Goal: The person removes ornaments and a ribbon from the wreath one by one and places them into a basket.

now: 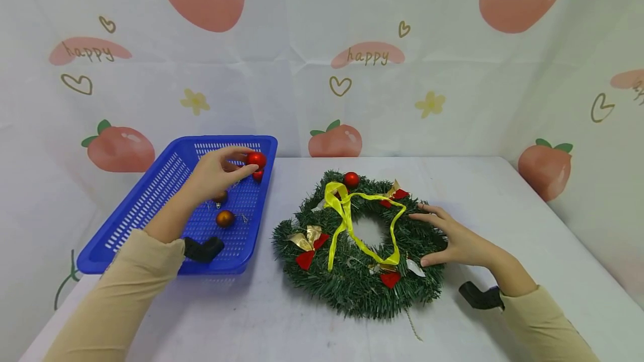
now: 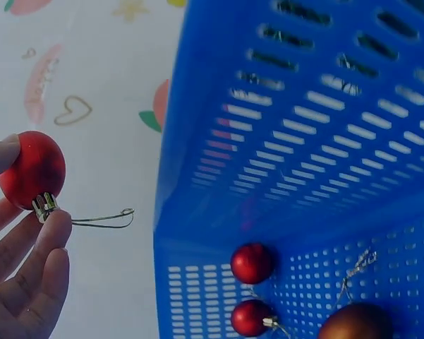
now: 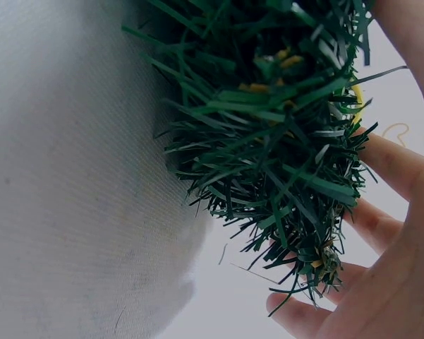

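Observation:
My left hand [image 1: 213,175] pinches a red Christmas bauble [image 1: 257,160] above the right side of the blue basket [image 1: 245,260]. In the left wrist view the bauble [image 2: 32,171] has a silver cap and a thin looped string hanging free. My right hand [image 1: 460,242] rests at the right edge of a green wreath [image 1: 362,300], its fingers spread against the bristles [image 3: 268,162]. A yellow ribbon [image 1: 346,211] lies looped over the wreath. One red bauble [image 1: 351,180] sits at the wreath's far side, among red and gold bows [image 1: 308,242].
Inside the basket lie two red baubles [image 2: 252,263] and brown-orange baubles [image 1: 225,218] with strings. The basket stands on the left of the white table [image 1: 282,323]. A printed cloth [image 1: 282,99] hangs behind. A thin gold cord [image 1: 413,325] trails from the wreath's near edge.

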A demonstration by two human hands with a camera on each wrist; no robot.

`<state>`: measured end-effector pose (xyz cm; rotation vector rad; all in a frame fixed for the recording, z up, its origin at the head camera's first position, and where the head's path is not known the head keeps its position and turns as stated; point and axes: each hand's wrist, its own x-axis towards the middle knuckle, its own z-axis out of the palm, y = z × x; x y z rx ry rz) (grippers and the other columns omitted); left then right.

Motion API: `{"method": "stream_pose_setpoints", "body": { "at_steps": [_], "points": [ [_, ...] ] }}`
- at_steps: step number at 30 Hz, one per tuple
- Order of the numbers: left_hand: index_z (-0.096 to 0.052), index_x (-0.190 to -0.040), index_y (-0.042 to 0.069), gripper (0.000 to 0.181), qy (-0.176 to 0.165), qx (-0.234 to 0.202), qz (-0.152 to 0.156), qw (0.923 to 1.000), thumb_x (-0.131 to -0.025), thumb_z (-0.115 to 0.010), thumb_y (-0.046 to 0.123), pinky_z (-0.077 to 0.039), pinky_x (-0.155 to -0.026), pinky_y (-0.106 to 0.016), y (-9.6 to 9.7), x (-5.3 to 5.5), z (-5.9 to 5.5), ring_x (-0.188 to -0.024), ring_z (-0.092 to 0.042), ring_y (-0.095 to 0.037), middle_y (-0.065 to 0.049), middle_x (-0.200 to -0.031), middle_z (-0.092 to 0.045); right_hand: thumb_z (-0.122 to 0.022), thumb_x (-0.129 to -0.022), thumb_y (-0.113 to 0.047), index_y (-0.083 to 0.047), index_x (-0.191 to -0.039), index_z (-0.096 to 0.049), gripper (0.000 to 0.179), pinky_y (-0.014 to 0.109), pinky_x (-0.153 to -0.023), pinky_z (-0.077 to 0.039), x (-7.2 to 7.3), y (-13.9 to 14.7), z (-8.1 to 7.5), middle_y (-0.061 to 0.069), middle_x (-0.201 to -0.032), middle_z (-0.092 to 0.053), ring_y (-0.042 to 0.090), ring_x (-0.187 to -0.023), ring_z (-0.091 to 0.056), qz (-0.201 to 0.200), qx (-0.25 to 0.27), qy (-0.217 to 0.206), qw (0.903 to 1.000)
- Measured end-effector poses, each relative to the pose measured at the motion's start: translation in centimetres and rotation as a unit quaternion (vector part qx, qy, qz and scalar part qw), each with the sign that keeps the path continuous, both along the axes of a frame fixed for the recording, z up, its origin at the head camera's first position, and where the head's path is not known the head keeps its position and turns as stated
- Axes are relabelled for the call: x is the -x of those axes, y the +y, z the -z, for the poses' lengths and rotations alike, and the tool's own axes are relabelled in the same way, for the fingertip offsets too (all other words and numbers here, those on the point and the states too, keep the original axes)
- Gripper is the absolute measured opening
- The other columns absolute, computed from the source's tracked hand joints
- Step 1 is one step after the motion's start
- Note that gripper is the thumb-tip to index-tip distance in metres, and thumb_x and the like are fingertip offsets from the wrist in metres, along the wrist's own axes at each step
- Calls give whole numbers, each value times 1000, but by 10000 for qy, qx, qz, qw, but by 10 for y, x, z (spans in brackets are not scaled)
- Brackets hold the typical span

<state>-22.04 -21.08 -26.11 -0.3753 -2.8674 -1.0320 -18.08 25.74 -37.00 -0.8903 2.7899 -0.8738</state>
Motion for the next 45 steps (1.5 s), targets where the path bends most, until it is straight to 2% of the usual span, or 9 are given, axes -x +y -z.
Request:
{"method": "stream_pose_setpoints", "body": {
  "at_steps": [6, 14, 23, 28, 34, 40, 45],
  "points": [
    [-50, -132, 5, 51, -201, -11, -123, 9997, -92, -58, 36, -50, -91, -50, -8, 6, 4, -110, -59, -38, -23, -129, -55, -80, -70, -35, -12, -138, -41, 82, 69, -87, -38, 0, 0, -1, 25, -146, -23, 52, -128, -30, 17, -11, -7, 10000],
    [-51, -130, 2, 52, -284, 150, -141, 9994, -92, -57, 36, -46, -95, -53, -19, 15, 12, -112, -54, -41, -26, -126, -56, -80, -70, -35, -12, -138, -41, 82, 69, -87, -38, -1, 0, -1, 25, -147, -22, 52, -129, -29, 55, -2, -69, 10000],
    [-49, -130, 0, 51, -519, 387, -130, 9978, -92, -58, 33, -44, -96, -56, -29, 18, 20, -116, -50, -42, -28, -126, -54, -80, -70, -35, -12, -138, -41, 82, 69, -88, -38, -1, -1, -1, 25, -147, -21, 52, -129, -29, 59, 16, -101, 9999],
    [-49, -129, -2, 52, -704, 580, -83, 9958, -91, -60, 31, -47, -94, -54, -31, 19, 22, -115, -50, -43, -30, -126, -53, -80, -70, -34, -12, -138, -41, 82, 69, -87, -37, -1, -1, -1, 25, -147, -21, 52, -129, -28, 50, 25, -107, 9999],
    [-52, -124, -4, 48, -972, 914, 153, 9909, -88, -63, 26, -54, -84, -47, -36, 21, 26, -110, -53, -44, -32, -123, -54, -80, -70, -35, -13, -139, -41, 82, 70, -88, -37, -1, -1, -2, 25, -147, -21, 52, -129, -27, 67, 12, -134, 9999],
    [-55, -118, -7, 42, -1115, 1074, 609, 9861, -86, -65, 20, -53, -84, -47, -40, 21, 29, -107, -54, -45, -33, -118, -57, -80, -70, -34, -12, -138, -41, 82, 70, -88, -37, -1, -1, -2, 25, -147, -21, 52, -130, -27, 51, 24, -98, 9999],
    [-56, -118, -6, 42, -1196, 1084, 733, 9841, -86, -66, 20, -54, -83, -46, -41, 21, 30, -109, -53, -45, -32, -118, -57, -80, -70, -34, -12, -138, -41, 82, 69, -88, -37, -1, -1, -2, 25, -147, -21, 52, -129, -28, 39, 22, -83, 10000]
  ]
}}
